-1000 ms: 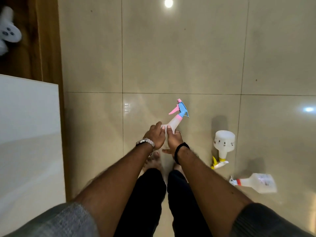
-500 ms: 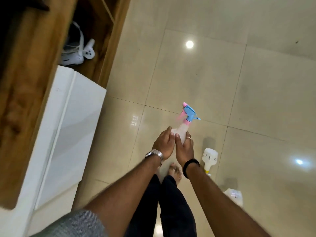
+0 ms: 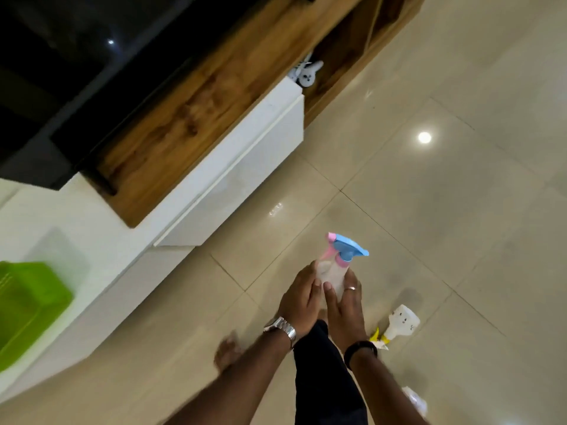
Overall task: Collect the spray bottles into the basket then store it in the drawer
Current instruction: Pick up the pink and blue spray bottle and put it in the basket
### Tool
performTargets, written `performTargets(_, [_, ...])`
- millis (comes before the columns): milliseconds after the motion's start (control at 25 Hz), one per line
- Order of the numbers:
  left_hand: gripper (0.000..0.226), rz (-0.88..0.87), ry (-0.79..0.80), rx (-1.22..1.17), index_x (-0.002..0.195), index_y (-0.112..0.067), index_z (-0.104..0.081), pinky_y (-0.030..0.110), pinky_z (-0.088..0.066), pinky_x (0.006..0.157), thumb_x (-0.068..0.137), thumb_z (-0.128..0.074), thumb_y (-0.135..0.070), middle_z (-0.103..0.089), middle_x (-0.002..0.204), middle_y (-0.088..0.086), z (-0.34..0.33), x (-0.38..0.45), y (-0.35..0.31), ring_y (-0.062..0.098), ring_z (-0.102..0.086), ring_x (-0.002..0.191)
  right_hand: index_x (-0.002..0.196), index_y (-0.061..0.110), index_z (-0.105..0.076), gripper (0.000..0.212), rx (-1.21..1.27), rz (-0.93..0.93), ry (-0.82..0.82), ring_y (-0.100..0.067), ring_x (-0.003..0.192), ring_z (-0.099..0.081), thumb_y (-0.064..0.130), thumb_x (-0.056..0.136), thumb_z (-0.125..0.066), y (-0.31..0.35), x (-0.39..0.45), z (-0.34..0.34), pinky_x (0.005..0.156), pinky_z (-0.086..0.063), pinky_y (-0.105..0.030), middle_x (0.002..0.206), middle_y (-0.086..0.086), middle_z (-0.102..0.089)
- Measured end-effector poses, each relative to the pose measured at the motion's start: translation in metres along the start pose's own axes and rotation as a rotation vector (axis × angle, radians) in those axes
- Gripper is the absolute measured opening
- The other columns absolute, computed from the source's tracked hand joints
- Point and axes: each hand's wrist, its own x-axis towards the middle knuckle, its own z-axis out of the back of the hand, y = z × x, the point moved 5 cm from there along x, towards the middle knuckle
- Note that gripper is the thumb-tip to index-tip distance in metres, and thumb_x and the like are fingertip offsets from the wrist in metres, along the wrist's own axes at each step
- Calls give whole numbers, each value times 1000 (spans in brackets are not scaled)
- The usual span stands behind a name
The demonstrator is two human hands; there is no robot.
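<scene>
- Three spray bottles show, along with one basket and two hands.
- Beige tiled floor (image 3: 429,210) fills the right side; a white cabinet (image 3: 233,167) with a wooden top (image 3: 196,96) runs along its left edge.
- The green basket (image 3: 27,308) sits on the white cabinet surface at the left edge of view.
- Both forearms reach forward, the left hand (image 3: 299,299) and right hand (image 3: 345,305) side by side, fingers of each wrapped around the pink-and-blue spray bottle (image 3: 337,262), held upright above the floor.
- A yellow-nozzle spray bottle (image 3: 400,323) lies on the floor just right of the right wrist.
- A third bottle (image 3: 415,400), blurred, lies on the floor near the bottom edge, partly behind the right forearm.
</scene>
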Motion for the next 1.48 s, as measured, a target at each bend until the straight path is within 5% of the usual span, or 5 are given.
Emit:
performTargets(160, [52,85,-91,-34,156,-16,-31,14,-33,112,105,-37,-27,-41,158,1,43,-69,71,14,-44,142,158,18,-29,64,-215,99,185,-17,145,-38,40,102,-51,12,-41,-75,124,-24,-40,159,-1,-35])
performTargets(400, [55,213,-262,-43,158,-18,-23,15,-28,108,105,-31,-31,-35,160,-1,144,-199,203,17,-46,139,155,13,-33,59,-278,231,427,-3,135,-39,22,101,-56,45,-144,-242,100,-19,5,154,-10,-37])
performTargets(760, [55,233,-710,-216,158,-15,-22,33,-35,119,106,-35,-24,-37,158,4,325,-349,349,18,-41,144,158,17,-27,69,-330,589,745,11,137,-36,44,98,-48,166,-272,-475,103,-27,1,160,1,-32])
performTargets(920, [55,186,-874,-212,158,-9,-24,36,-35,119,106,-38,-21,-39,158,10,408,-352,390,21,-39,146,156,5,-29,67,-372,794,784,-18,146,-38,34,99,-50,241,-277,-554,117,-32,-18,157,-12,-36])
performTargets(1480, [49,456,-872,271,146,-17,-46,48,-35,103,99,-46,-35,-48,144,8,514,-293,548,31,-41,136,138,8,-51,48,-453,862,713,-26,126,-54,30,98,-64,270,-215,-741,101,-50,-42,139,-12,-54])
